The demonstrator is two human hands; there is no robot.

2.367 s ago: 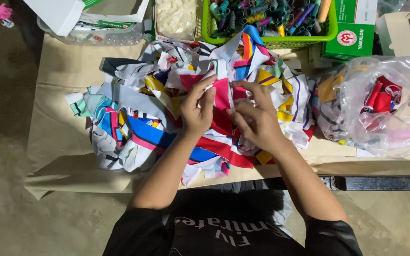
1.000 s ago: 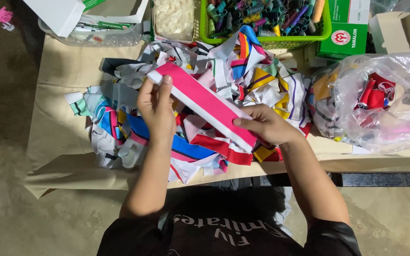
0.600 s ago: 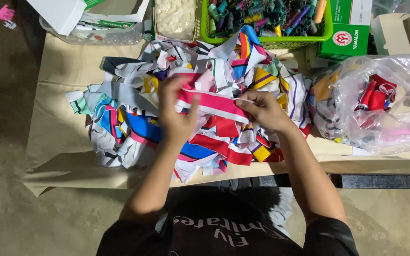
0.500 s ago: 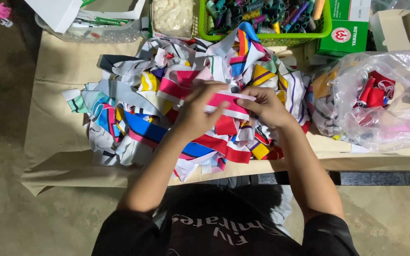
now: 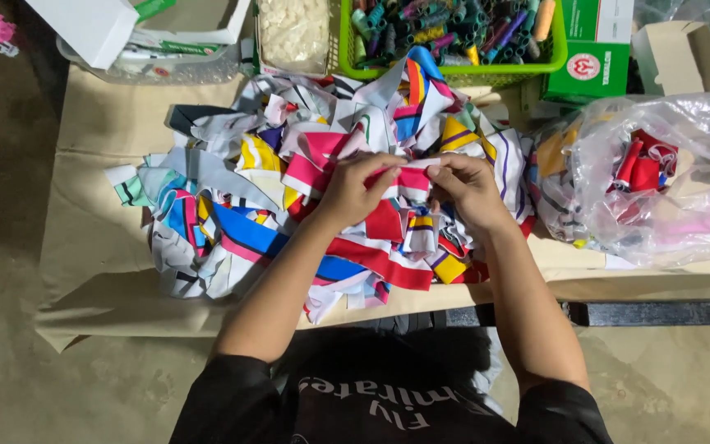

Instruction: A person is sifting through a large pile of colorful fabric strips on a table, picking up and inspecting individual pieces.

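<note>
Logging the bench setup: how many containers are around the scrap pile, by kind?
Green basket: 1
Clear plastic bag: 1
Green box: 1
Brown carton: 1
Clear tub: 1
Total: 5
Both hands pinch one pink strip.

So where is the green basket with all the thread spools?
The green basket sits at the table's far edge, just beyond the fabric scrap pile, left of the green box.

Green box (image 5: pixel 592 49): stood upper right, rectangular, with a red-and-white round label.
Cardboard box (image 5: pixel 684 57): far upper right, plain brown.
White box (image 5: pixel 96 29): upper left, tilted.
Plastic bag (image 5: pixel 659 177): right side, clear, crumpled.
</note>
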